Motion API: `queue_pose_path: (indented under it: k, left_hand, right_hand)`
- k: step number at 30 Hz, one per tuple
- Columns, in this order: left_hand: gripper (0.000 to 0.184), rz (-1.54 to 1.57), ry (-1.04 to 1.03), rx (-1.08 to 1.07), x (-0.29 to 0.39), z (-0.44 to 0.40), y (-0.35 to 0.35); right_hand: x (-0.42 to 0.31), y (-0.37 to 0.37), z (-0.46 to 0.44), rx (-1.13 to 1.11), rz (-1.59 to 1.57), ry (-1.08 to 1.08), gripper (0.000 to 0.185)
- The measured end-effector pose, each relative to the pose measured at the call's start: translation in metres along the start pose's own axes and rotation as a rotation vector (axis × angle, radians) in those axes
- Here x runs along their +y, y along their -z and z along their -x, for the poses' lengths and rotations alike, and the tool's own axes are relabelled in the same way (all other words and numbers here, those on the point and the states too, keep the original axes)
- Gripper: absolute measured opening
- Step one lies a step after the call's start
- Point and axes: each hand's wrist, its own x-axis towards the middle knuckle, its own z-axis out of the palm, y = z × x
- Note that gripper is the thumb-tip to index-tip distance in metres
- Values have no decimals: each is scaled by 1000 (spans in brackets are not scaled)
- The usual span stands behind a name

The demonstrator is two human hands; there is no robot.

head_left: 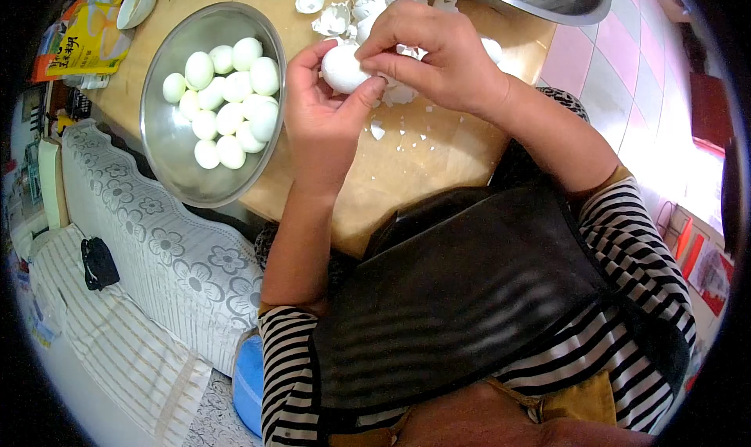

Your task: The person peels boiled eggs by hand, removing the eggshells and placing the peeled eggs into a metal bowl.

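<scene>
A white egg (pixel 342 69) rests in my left hand (pixel 322 111), held between the fingers and the thumb. My right hand (pixel 430 56) reaches over from the right, thumb and forefinger pinched together at the egg's right side. Whether a bit of shell is between those fingertips, I cannot make out. Broken eggshells (pixel 332 18) lie in a heap behind and under my hands, with small shell bits (pixel 378 129) scattered nearer me. Left of my left hand stands a steel bowl (pixel 168 169) with several smooth peeled eggs (pixel 230 118) in it.
Everything stands on a wooden table (pixel 438 165). A second metal basin (pixel 583 13) is at the far right edge. At the back left are a yellow packet (pixel 92 40) and a small white bowl (pixel 138 5). A sofa with a patterned cover (pixel 156 220) is on the left.
</scene>
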Motion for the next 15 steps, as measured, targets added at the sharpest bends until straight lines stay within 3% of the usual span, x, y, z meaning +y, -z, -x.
queue_pose_path:
  k: [6,8,15]
  left_hand:
    - [57,12,-10,2,-2,0,-1]
    - [57,29,-6,1,0,0,-1]
    - [54,42,-10,-27,-1,-1,1]
  right_hand:
    - [-1,0,-1,10,-60,-122,12]
    - [-3,-3,-1,39,-122,-259,13]
    - [0,1,0,-20,-77,-198,13]
